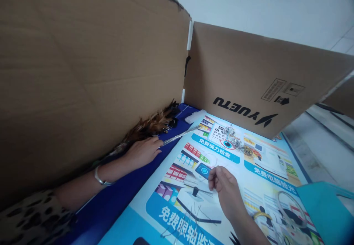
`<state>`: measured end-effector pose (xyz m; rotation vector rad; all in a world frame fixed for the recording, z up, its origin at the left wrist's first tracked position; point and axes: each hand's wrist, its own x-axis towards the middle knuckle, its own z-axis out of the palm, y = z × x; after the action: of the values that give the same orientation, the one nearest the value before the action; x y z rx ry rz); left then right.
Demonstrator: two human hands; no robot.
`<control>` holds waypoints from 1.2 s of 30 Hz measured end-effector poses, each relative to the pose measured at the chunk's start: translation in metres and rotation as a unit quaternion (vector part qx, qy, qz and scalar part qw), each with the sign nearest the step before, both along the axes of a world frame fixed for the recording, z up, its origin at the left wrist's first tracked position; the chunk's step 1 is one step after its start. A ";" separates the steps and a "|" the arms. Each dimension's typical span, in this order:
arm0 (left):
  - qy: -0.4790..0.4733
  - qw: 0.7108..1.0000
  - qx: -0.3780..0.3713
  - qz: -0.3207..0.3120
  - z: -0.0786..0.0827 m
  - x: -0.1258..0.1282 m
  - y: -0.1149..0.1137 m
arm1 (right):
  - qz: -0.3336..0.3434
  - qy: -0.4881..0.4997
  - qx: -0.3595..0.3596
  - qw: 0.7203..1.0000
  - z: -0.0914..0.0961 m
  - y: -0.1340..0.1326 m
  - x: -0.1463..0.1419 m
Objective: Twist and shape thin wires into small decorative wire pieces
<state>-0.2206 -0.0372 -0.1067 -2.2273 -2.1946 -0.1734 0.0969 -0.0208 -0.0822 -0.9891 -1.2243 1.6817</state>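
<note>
Left hand (145,152): right there at the near end of the silver strands (181,133), fingers bent downward; gripping or merely touching, I couldn't tell!
Strands: stretched from those fingers across the blue cloth (118,197) and onto the printed sheet (138,215).
Right hand (226,188): low over the sheet, fingers curled in, thumb close alongside; a faint wire (212,161) curved near the tips, its grip too fine to tell.
Feathers (149,125): brown, bunched along the foot of the cardboard wall (83,53), just beyond the left hand.
Tinsel (233,138): a silvery clump, farther up the sheet.
Loose wires (188,223): scattered at the near end, left of the right forearm.
</note>
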 end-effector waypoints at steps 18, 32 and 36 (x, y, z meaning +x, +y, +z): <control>0.009 0.999 0.024 -0.035 -0.008 0.008 0.036 | 0.009 -0.024 0.015 1.000 -0.003 0.003 0.000; 0.014 0.999 0.019 -0.027 -0.004 0.019 0.048 | 0.012 -0.024 0.015 1.000 -0.005 0.003 0.001; 0.013 1.000 0.005 -0.021 -0.006 0.021 0.053 | 0.010 -0.027 0.019 0.999 -0.005 0.004 0.002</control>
<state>-0.1999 0.0163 -0.1126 -2.2587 -2.1306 -0.1535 0.0993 -0.0170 -0.0871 -1.0075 -1.3017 1.6510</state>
